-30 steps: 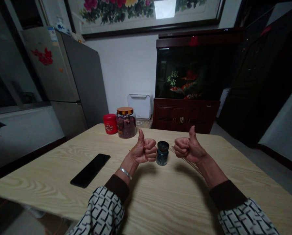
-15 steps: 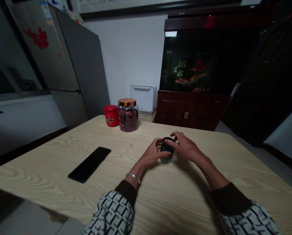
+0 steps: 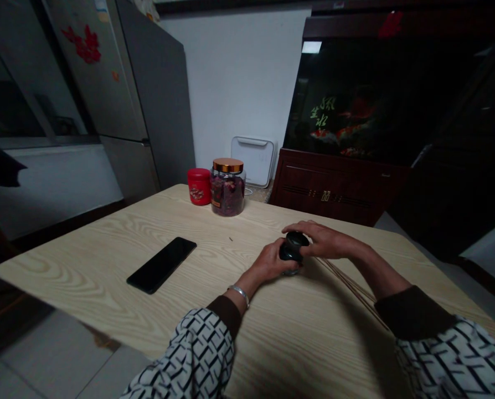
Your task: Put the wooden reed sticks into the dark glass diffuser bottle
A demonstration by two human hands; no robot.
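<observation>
A small dark glass jar (image 3: pixel 289 254) with a clear bottom stands on the wooden table (image 3: pixel 214 260). My left hand (image 3: pixel 269 260) is wrapped round its side. Just above the jar's mouth, a round black lid (image 3: pixel 298 239) is tilted and looks parted from the jar. My right hand (image 3: pixel 324 239) grips that lid from above, thumb and fingers on its rim. Several thin tan sticks (image 3: pixel 351 282) show beneath my right wrist and forearm. Their far ends are hidden behind the right hand.
A black phone (image 3: pixel 162 265) lies to the left. At the back edge stand a red canister (image 3: pixel 199 187) and a glass jar of dried flowers (image 3: pixel 227 194) with a copper-coloured lid. A tiny dark scrap (image 3: pixel 231 239) lies mid-table. Behind are a fridge (image 3: pixel 160 94) and a fish tank (image 3: pixel 355 111).
My right hand has raised and tipped the black lid off the jar's top. The thin sticks have come into sight under my right arm. The whole view has turned slightly left.
</observation>
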